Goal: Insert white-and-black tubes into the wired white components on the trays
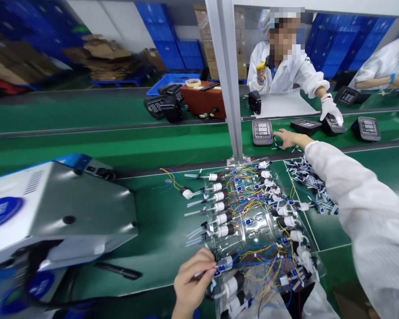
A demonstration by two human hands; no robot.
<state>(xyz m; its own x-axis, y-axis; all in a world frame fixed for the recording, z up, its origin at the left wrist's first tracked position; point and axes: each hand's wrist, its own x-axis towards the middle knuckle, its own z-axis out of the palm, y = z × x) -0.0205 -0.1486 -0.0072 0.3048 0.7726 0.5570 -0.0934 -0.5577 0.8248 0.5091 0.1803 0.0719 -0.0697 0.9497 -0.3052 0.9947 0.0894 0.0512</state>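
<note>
Relative to the metal post (231, 88), the monitor (262, 133) stands upright just to the right, between the post and the right hand (287, 138). That hand is the nearer, its grip released and loosely spread; contact cannot be told. On the post's near side, the left hand (196, 275) pinches a small blue-and-white part (220, 269) beside the clear tray (260, 225).

Green worktable (158, 226), metal post (224, 66), blue crates (158, 31), stacked cardboard (108, 60), pale wall (116, 22)
</note>
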